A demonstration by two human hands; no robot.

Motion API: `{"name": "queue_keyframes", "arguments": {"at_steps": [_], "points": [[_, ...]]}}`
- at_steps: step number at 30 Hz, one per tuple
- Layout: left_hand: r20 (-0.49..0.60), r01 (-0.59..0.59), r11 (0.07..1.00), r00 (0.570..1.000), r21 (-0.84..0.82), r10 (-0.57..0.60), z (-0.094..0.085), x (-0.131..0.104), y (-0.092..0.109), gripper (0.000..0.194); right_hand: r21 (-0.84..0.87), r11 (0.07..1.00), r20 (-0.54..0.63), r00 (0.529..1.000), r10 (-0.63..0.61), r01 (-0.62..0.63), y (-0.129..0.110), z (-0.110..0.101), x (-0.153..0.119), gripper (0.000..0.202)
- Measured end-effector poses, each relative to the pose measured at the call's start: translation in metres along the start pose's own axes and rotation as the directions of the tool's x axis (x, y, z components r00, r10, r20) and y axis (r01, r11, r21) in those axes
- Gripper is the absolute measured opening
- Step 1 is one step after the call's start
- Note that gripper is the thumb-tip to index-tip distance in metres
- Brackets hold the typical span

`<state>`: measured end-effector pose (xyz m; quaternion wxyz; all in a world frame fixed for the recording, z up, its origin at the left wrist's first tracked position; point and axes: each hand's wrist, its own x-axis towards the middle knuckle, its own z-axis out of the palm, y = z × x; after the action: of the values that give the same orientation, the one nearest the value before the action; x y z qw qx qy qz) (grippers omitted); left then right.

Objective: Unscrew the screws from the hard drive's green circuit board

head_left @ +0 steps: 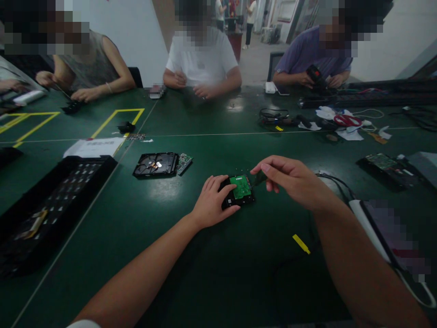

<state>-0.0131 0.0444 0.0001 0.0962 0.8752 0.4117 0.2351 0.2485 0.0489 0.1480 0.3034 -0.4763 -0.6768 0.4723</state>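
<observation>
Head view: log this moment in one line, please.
left hand: over hard drive, green board up | right hand: pinching small dark item beside drive's right edge | further left: second drive, loose circuit board

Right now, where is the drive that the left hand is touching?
In the head view, the drive lies slightly right of centre on the green table, partly under the left hand, with the right hand beside it.
</observation>
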Motion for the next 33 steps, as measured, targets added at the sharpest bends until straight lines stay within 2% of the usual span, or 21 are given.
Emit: {"name": "queue_keyframes", "arguments": {"at_steps": [5,9,13,19,26,33], "points": [[0.000,-0.006,1.000,1.000,0.002,0.006,-0.0007,0.0001,0.0002,0.065,0.012,0.999,-0.089,0.995,0.036,-0.035,0.0022,0.0011,0.0021,0.036],[-0.005,-0.004,1.000,1.000,0.003,0.005,-0.0010,0.0003,0.0008,0.064,0.043,0.995,-0.077,0.993,0.088,-0.085,0.0018,0.0023,0.0021,0.044],[-0.003,-0.008,1.000,1.000,0.005,0.009,-0.0013,0.0002,0.0010,0.064,0.033,0.999,-0.056,0.998,0.029,-0.027,0.0020,0.0014,0.0012,0.036],[-0.005,-0.008,1.000,1.000,0.008,0.008,0.0002,0.0000,-0.0006,0.065,-0.071,0.997,-0.094,0.994,-0.049,0.042,0.0051,-0.0020,0.0018,0.031],[-0.010,-0.014,1.000,1.000,0.016,0.014,-0.0001,0.0002,0.0003,0.065,0.059,0.996,-0.088,0.993,0.072,-0.067,0.0035,0.0015,0.0027,0.040],[-0.008,-0.012,1.000,1.000,0.003,0.012,-0.0005,0.0000,0.0001,0.064,-0.011,1.000,-0.099,0.995,-0.027,0.026,0.0048,-0.0002,0.0018,0.026]]}}
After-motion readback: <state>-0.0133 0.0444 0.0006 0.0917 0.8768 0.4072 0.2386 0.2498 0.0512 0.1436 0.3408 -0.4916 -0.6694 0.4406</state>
